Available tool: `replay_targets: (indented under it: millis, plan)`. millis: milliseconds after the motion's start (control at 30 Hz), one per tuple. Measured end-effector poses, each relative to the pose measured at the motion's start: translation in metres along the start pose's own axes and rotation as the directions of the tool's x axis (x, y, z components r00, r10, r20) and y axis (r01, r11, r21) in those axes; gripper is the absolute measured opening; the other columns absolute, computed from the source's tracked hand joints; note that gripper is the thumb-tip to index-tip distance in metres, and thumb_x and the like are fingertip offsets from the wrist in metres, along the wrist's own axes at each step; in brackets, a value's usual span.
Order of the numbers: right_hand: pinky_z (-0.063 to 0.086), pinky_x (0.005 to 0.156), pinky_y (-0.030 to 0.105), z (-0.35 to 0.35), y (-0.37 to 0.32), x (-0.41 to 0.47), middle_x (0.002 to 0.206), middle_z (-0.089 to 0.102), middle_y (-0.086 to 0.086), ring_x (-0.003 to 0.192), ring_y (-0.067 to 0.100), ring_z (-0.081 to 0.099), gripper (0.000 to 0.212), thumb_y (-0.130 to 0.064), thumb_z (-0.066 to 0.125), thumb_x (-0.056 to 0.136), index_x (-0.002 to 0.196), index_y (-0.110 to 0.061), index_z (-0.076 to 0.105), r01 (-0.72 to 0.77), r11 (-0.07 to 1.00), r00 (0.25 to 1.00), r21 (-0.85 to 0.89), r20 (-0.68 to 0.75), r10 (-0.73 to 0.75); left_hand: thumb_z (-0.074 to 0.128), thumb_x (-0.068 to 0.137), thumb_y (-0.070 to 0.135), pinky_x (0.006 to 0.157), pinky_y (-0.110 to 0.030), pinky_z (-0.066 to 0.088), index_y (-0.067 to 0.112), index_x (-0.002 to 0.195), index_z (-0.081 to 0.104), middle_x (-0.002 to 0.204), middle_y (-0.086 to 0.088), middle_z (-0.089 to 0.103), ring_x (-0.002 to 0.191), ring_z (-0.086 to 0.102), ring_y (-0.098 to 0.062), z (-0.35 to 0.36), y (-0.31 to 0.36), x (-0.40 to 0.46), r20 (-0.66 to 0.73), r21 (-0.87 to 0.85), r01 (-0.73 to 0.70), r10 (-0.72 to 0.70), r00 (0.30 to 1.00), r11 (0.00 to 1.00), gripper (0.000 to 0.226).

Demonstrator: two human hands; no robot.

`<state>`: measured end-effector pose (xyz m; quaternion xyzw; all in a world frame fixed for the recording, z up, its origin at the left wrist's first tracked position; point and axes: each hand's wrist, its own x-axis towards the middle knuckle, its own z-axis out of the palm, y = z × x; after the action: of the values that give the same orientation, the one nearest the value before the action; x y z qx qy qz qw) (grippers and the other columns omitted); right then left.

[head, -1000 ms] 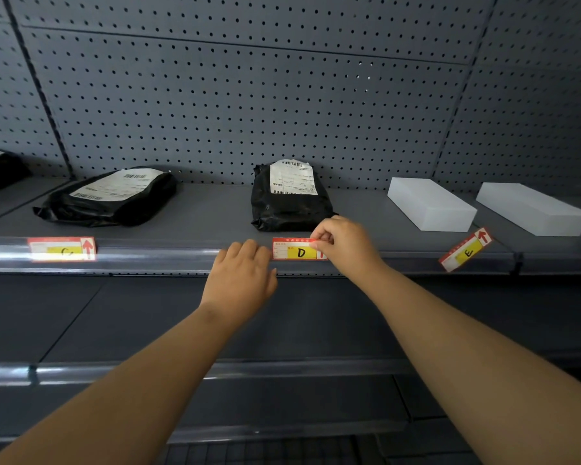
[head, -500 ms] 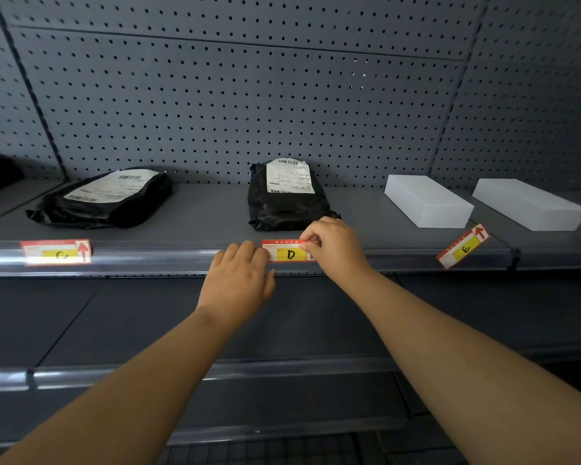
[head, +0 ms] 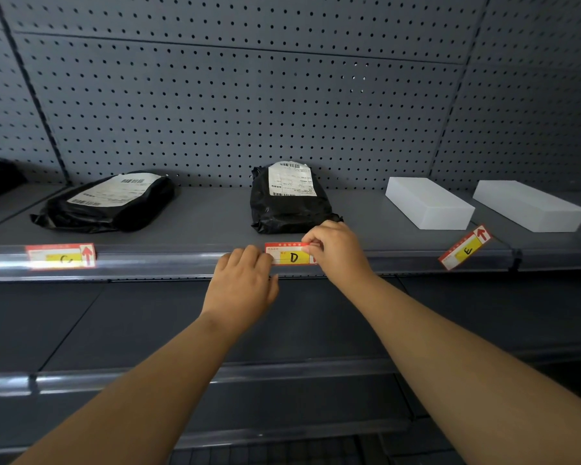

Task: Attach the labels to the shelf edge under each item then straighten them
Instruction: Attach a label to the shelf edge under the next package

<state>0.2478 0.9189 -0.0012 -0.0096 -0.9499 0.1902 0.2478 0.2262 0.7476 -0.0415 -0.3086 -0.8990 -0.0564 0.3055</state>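
Shelf [head: 215, 226]: black parcels [head: 292, 199], apparently foam blocks [head: 430, 203]

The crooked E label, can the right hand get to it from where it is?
Probably yes. The right hand pinches the D label, and only bare shelf edge lies between it and the E label.

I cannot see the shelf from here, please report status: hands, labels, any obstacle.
Both hands, left and right, on label D, level on shelf edge. Label E tilted. Nothing blocking.

Both hands' fingers [head: 311, 241] pinch D label [head: 291, 254] on shelf edge [head: 168, 260] (E label [head: 465, 248] tilted).
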Motion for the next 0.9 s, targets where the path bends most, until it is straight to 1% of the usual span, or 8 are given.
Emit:
replay_targets:
  millis: [200,333,433,567,733,833,900]
  plan:
    - [0.042,0.086,0.031,0.0,-0.001,0.0,0.106,0.063,0.009,0.105,0.023,0.05,0.019,-0.014,0.059,0.088,0.103,-0.008,0.067,-0.011,1.0,1.0,0.002,0.008,0.011,0.073,0.073,0.026,0.073,-0.04,0.051,0.007,0.091,0.067,0.086,-0.01,0.064,0.075,0.061,-0.028,0.001,-0.001,-0.002,-0.004,-0.006,-0.011,0.011,1.0,1.0,0.027]
    - [0.038,0.086,0.025,-0.001,-0.002,-0.002,0.11,0.062,0.01,0.109,0.023,0.05,0.025,-0.013,0.061,0.087,0.111,-0.009,0.064,-0.008,0.999,0.999,0.049,-0.031,0.01,0.074,0.072,0.025,0.072,-0.04,0.051,0.007,0.091,0.067,0.086,-0.01,0.064,0.074,0.061,-0.028,0.0,-0.003,-0.002,-0.015,-0.018,-0.019,0.019,1.0,1.0,0.027]
    - [0.033,0.085,0.021,-0.004,-0.001,-0.003,0.111,0.062,0.01,0.11,0.023,0.05,0.026,-0.014,0.06,0.087,0.113,-0.01,0.064,-0.013,0.999,0.997,0.043,-0.079,0.016,0.073,0.073,0.025,0.071,-0.041,0.051,0.007,0.092,0.066,0.085,-0.011,0.063,0.073,0.06,-0.03,-0.001,-0.003,-0.001,-0.026,-0.031,-0.035,0.034,0.999,0.999,0.027]
    - [0.04,0.088,0.029,-0.009,0.003,-0.006,0.112,0.062,0.01,0.11,0.025,0.05,0.024,-0.016,0.056,0.089,0.112,-0.011,0.064,-0.037,0.999,0.988,0.019,-0.15,0.039,0.071,0.074,0.025,0.068,-0.04,0.051,0.007,0.092,0.065,0.083,-0.011,0.062,0.072,0.06,-0.03,-0.001,0.002,0.002,-0.054,-0.043,-0.075,0.073,0.996,0.996,0.026]
    - [0.036,0.083,0.026,-0.028,0.022,-0.015,0.114,0.061,0.01,0.111,0.026,0.049,0.024,-0.018,0.055,0.091,0.112,-0.011,0.064,-0.11,0.994,0.97,-0.012,-0.218,0.105,0.071,0.074,0.025,0.067,-0.038,0.05,0.007,0.09,0.065,0.082,-0.011,0.062,0.071,0.059,-0.029,-0.003,0.02,0.008,-0.094,-0.062,-0.146,0.14,0.986,0.987,0.025]
    - [0.035,0.085,0.026,-0.044,0.042,-0.021,0.116,0.06,0.01,0.113,0.026,0.046,0.024,-0.019,0.055,0.091,0.112,-0.011,0.064,-0.164,0.986,0.961,-0.029,-0.231,0.153,0.072,0.071,0.025,0.067,-0.038,0.05,0.007,0.087,0.065,0.08,-0.01,0.061,0.07,0.059,-0.029,-0.005,0.036,0.015,-0.116,-0.068,-0.172,0.163,0.98,0.983,0.025]
    - [0.037,0.09,0.03,-0.055,0.057,-0.024,0.117,0.06,0.01,0.114,0.027,0.045,0.024,-0.02,0.055,0.091,0.112,-0.012,0.063,-0.189,0.98,0.956,-0.057,-0.238,0.171,0.073,0.071,0.025,0.067,-0.036,0.05,0.007,0.087,0.065,0.079,-0.01,0.061,0.069,0.059,-0.029,-0.005,0.049,0.021,-0.129,-0.067,-0.188,0.178,0.975,0.98,0.025]
